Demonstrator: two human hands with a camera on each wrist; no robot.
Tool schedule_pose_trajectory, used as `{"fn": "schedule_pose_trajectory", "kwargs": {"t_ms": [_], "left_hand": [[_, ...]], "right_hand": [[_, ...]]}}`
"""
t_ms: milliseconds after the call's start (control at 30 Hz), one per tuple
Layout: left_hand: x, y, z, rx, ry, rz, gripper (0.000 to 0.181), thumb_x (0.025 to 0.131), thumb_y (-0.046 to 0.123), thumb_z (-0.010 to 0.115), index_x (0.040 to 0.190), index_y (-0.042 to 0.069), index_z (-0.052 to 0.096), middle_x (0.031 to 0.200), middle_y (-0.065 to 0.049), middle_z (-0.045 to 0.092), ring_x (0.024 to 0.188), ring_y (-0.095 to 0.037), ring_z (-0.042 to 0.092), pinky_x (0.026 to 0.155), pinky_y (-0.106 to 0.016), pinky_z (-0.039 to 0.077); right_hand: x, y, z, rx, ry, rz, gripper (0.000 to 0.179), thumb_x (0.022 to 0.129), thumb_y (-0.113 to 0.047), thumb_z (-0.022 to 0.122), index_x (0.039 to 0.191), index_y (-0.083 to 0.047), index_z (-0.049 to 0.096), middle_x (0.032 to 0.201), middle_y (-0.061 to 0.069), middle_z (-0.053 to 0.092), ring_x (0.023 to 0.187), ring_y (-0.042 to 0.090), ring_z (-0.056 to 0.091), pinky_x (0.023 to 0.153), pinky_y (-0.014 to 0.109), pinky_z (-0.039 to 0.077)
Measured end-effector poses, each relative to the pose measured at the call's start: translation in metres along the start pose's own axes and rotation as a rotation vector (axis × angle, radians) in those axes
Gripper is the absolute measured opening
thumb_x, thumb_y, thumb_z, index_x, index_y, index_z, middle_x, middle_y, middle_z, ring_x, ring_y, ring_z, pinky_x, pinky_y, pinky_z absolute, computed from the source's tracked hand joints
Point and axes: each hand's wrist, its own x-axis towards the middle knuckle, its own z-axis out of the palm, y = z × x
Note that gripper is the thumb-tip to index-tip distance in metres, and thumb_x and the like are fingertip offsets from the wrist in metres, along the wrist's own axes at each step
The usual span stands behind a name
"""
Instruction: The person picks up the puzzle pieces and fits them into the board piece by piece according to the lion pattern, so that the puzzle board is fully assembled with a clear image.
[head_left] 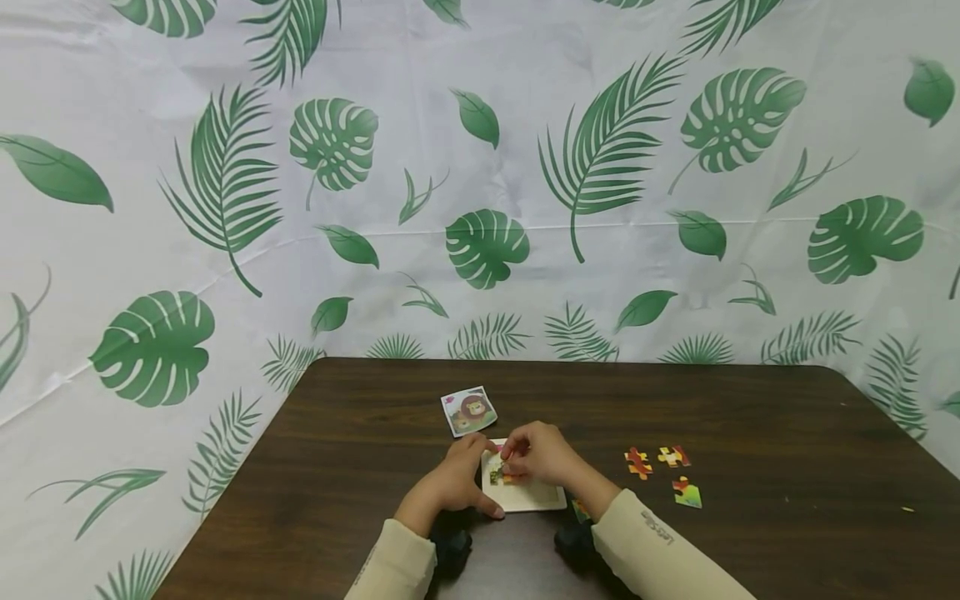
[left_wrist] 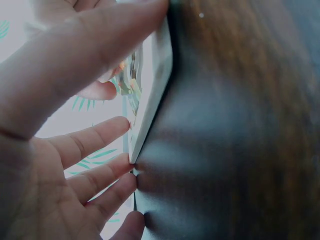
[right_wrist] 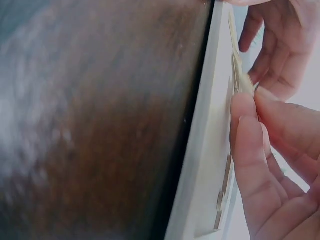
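A cream puzzle board lies on the table, with several colourful jigsaw pieces at its upper left. My left hand spans the board's left side, thumb along the near edge. In the left wrist view its fingers reach fairly straight to the board's edge. Over the board, my right hand pinches a jigsaw piece between thumb and fingertips, close above the surface. The piece shows thin and edge-on in the right wrist view; its picture is mostly hidden by the fingers.
A lion picture card lies beyond the board. To the right are three loose pieces: a red one, a red and white one and a green one. Another piece is partly under the right wrist. A leaf-print cloth hangs behind the table.
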Motion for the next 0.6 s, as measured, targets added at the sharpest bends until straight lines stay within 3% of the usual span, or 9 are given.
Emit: {"fn": "schedule_pose_trajectory", "kwargs": {"t_ms": [200, 600], "left_hand": [[0.0, 0.001, 0.0, -0.004, -0.001, -0.001, 0.076, 0.056, 0.026, 0.089, 0.116, 0.002, 0.048, 0.12, -0.01, 0.041, 0.116, -0.033, 0.036, 0.096, -0.048, 0.032], [0.001, 0.001, -0.001, 0.0, -0.006, -0.003, 0.076, 0.057, 0.026, 0.089, 0.117, 0.002, 0.048, 0.122, -0.011, 0.041, 0.117, -0.033, 0.036, 0.096, -0.048, 0.032]], "right_hand": [[0.002, 0.002, 0.005, -0.028, 0.049, 0.051, 0.019, 0.068, -0.002, 0.078, 0.068, -0.008, 0.061, 0.057, -0.004, 0.053, 0.052, 0.007, 0.049, 0.046, 0.022, 0.04], [0.006, -0.006, 0.011, 0.044, 0.099, 0.242, 0.024, 0.064, 0.003, 0.079, 0.065, -0.005, 0.057, 0.056, 0.005, 0.054, 0.043, 0.012, 0.058, 0.041, 0.024, 0.045]]}}
